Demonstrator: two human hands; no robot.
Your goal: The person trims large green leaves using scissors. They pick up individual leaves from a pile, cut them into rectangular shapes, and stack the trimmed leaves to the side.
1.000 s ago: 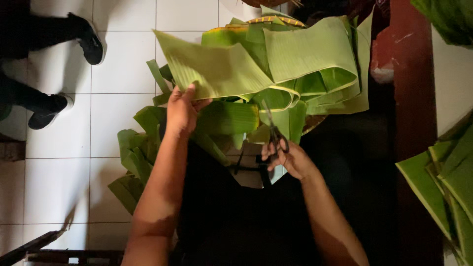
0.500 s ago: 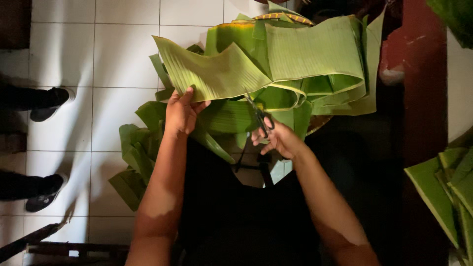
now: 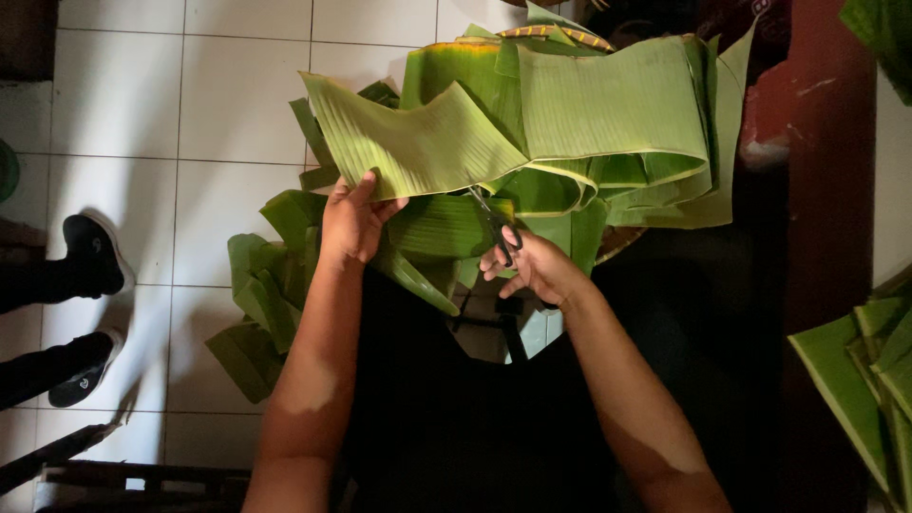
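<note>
Your left hand (image 3: 351,220) is closed on the near edge of a leaf (image 3: 418,138), thumb on top and the other fingers curled beneath, holding that strip up and spread out just above the hand. Your right hand (image 3: 532,268) grips black scissors (image 3: 494,226), fingers through the loops, blades pointing up and away from the hand. The blades are only slightly parted, and their tips touch the leaf's lower edge, to the right of your left hand. Beyond both hands lies a pile (image 3: 617,123) of more green leaves, curled and overlapping. Below your left hand, trimmed scraps (image 3: 261,294) lie on the tiled floor (image 3: 190,95). Far left of that hand stand another person's black shoes (image 3: 95,252). Well right of your right hand sits a stack (image 3: 860,370) of cut leaf pieces.
</note>
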